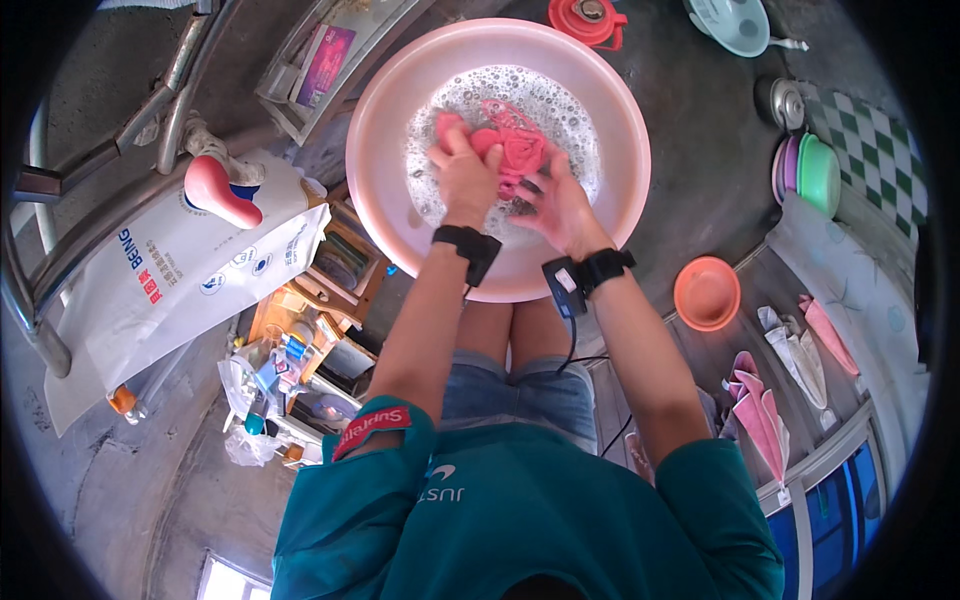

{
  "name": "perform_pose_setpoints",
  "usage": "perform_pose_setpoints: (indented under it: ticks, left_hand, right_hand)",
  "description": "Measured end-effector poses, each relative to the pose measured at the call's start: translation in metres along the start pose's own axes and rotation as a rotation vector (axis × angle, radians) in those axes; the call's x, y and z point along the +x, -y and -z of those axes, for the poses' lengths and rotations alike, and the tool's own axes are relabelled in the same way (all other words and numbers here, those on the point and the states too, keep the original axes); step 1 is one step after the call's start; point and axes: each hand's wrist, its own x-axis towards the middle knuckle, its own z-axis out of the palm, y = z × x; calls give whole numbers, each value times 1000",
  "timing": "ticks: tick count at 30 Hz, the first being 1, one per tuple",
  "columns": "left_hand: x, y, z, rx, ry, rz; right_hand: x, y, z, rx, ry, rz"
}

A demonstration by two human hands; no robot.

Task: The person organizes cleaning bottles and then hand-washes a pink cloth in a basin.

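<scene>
A large pink plastic basin (379,217) filled with foamy, soapy water (574,112) stands in front of my knees. A wet pink-red cloth or garment (523,152) is bunched above the suds in the middle of it. My left hand (466,172) has its fingers closed around the left part of the cloth, blurred a little at the fingertips. On the right side of the cloth, my right hand (556,199) is spread, its thumb and fingers apart, touching the cloth's edge. Each wrist wears a black strap with a small device.
A red plastic lid or pot (589,19) lies beyond the basin's rim. Left are a metal-framed tray (300,124), steel tubing (169,97) and a cluttered wooden shelf (274,315). An orange bowl (707,294), green basin (819,176) and hanging pink cloth (757,416) are right. A cable runs beside my lap.
</scene>
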Motion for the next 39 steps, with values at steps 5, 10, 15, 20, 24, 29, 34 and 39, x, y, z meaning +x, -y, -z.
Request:
perform_pose_setpoints:
  ticks: [5, 10, 15, 20, 24, 29, 34, 39]
  left_hand:
    - [-23, -6, -19, -453, 263, -119]
    - [-55, -36, -9, -951, 451, 19]
    - [-19, -21, 2, -1025, 340, 130]
    - [-17, -21, 3, -999, 260, 200]
    - [-31, -25, -1, -831, 321, -70]
    - [13, -7, 9, -475, 63, -43]
    - [25, 9, 24, -208, -144, -37]
    - [10, 8, 7, 50, -153, 34]
  right_hand:
    - [39, 9, 2, 102, 205, -38]
    - [52, 17, 19, 142, 273, 58]
    - [11, 10, -12, 11, 268, 87]
    - [6, 7, -20, -19, 205, 143]
    - [13, 20, -20, 44, 83, -45]
    - [-9, -1, -15, -199, 186, 138]
    - [-12, -4, 13, -106, 84, 161]
    - [-8, -7, 5, -72, -129, 51]
